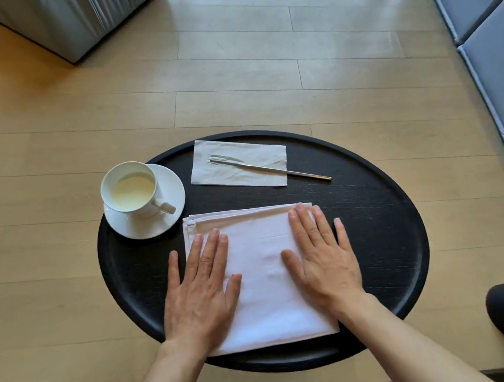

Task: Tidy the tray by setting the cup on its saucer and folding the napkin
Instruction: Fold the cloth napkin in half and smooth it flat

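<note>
A lounge or sitting area, apparently in a home or a hotel: a round black tray [378, 204] laid for tea service rests on a pale wood-plank bench [38, 142]. On the tray stand a white cup [131, 190] of milky drink on its saucer [173, 200], a folded cloth napkin [263, 271], and slim cutlery [273, 169] on a paper napkin [259, 160]. Grey-blue seat cushions [490, 37] line the right edge, and a grey fabric-covered furnishing [78, 17] stands at upper left.
</note>
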